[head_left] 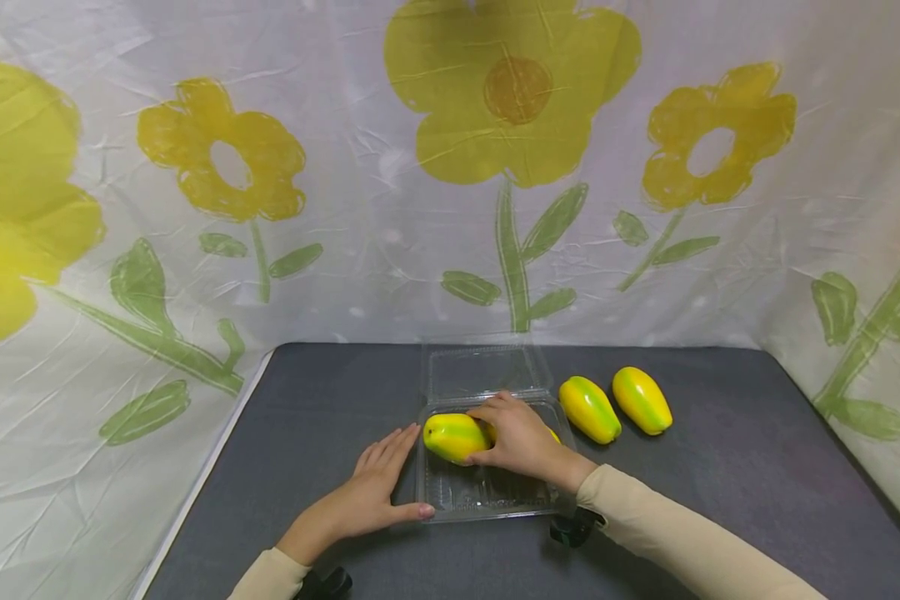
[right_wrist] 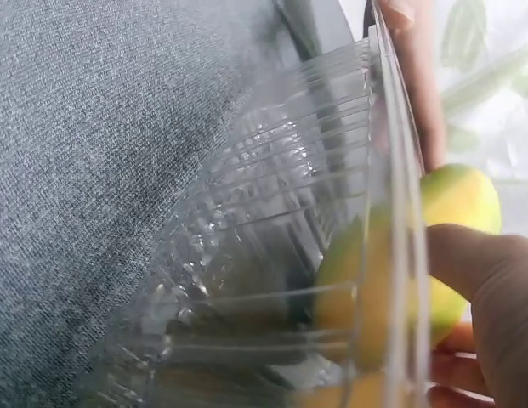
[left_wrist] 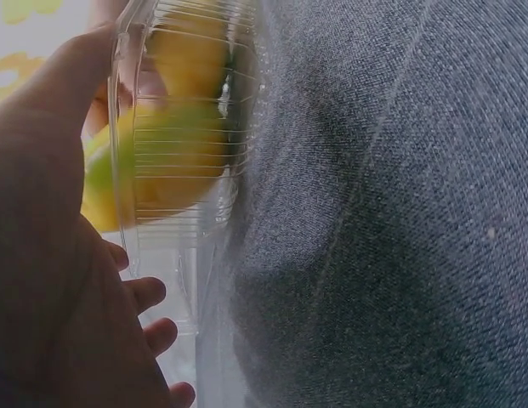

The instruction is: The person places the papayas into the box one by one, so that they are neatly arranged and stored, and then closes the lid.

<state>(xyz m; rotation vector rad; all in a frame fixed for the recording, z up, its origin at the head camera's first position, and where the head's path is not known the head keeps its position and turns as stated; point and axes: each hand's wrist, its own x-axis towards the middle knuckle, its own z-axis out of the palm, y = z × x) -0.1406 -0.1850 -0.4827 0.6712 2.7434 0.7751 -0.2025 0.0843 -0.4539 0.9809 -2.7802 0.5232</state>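
In the head view, a clear plastic clamshell box [head_left: 487, 504] sits with its lid [head_left: 483, 371] folded back. My right hand [head_left: 525, 442] reaches into it and grips a glossy yellow-green papaya [head_left: 453, 437] at the left side, thumb and fingers on either side of the fruit. Part of a second papaya [head_left: 555, 436] shows from behind that hand, mostly hidden. My left hand [head_left: 367, 492] lies along the box's left edge, fingers straight and thumb at the front corner. The left wrist view shows the papaya [left_wrist: 161, 166] through the ribbed box wall [left_wrist: 183, 195].
Two more papayas [head_left: 590, 409] [head_left: 642, 401] lie on the dark grey cloth-covered table [head_left: 720, 483], right of the box. A white curtain [head_left: 390, 275] printed with yellow flowers encloses the back and sides.
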